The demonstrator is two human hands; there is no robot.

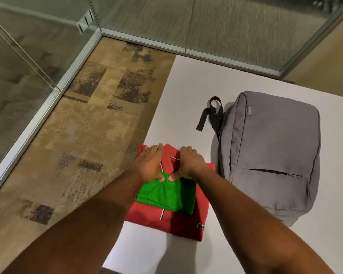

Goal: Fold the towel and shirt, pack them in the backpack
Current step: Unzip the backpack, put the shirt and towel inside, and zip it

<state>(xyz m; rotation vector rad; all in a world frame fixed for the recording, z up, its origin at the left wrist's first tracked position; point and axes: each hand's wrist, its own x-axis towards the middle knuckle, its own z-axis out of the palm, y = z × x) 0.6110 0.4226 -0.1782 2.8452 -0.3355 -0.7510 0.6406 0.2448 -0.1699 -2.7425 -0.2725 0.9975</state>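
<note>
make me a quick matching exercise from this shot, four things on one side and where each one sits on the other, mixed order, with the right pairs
Things:
1. green towel
2. red shirt
3. grey backpack
4. black strap

Places:
A. lying flat at the right of the white table
B. folded, at the table's left edge
C. folded, on top of the shirt
D. at the backpack's far left corner

Pairs: 1-C, 2-B, 3-A, 4-D

A white table (pixel 186 80) carries a folded red shirt (pixel 147 214) (near its left edge) and a grey backpack (pixel 271 155).
</note>
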